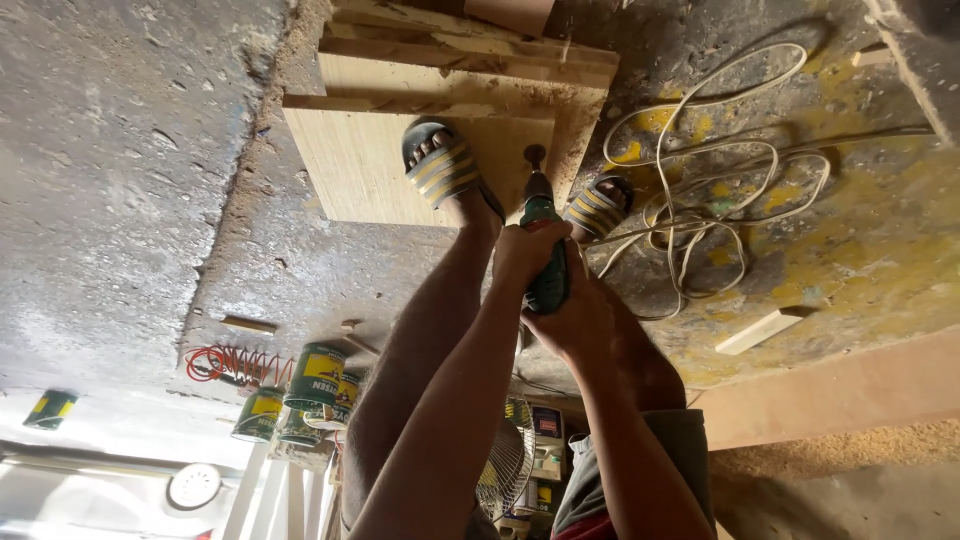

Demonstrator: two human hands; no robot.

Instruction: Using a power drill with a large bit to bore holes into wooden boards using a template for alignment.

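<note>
Green and dark, a power drill (545,262) sits clamped in both fists: the left hand (528,250) wraps its upper body, the right hand (570,318) grips lower down. The drill's long axis runs away from the person, its tip (535,157) meeting the edge of a pale wooden board (360,165) on the dusty concrete floor (120,150). A sandalled foot (445,170) pins that board. Green paint cans (312,385), all shut, stand well apart beside a red coiled spring (235,363); a white cable (700,180) loops nearby.
</note>
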